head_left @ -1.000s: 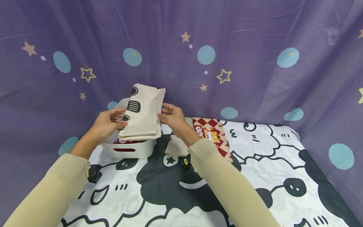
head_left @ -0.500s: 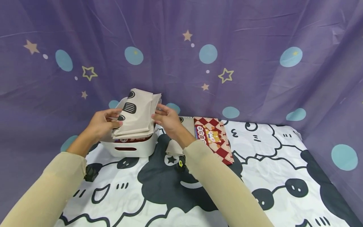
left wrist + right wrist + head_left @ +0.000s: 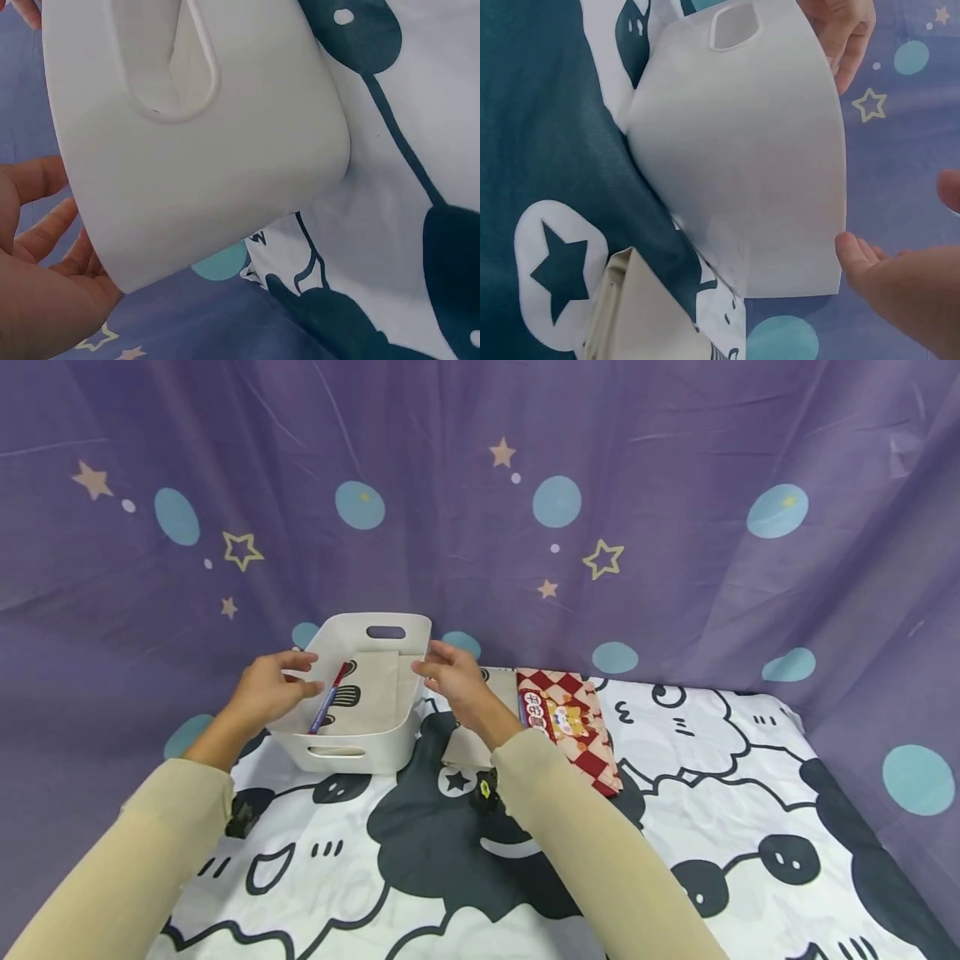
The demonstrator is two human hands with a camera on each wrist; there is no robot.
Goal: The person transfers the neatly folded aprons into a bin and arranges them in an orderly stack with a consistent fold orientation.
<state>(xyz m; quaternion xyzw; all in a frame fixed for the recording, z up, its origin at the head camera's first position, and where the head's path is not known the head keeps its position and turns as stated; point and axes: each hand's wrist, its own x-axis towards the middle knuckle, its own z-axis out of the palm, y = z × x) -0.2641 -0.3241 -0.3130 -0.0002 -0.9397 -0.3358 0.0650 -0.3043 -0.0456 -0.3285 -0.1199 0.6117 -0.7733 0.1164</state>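
Head view: I logged one white bin (image 3: 393,752), in which lay a pale bag (image 3: 375,702) and a red-blue strip (image 3: 327,697); left hand (image 3: 272,689) and right hand (image 3: 456,681) flanked its rim, fingers loose, unclenched; second bag (image 3: 467,747) and checked packet (image 3: 570,727) lay to the right; left wrist: I had bin wall, left hand beside its edge; right wrist: right fingertips met the rim.

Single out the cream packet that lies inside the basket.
The left cream packet, inside the white basket; the right cream packet lies outside, on the sheet, left of the red-checked packet.
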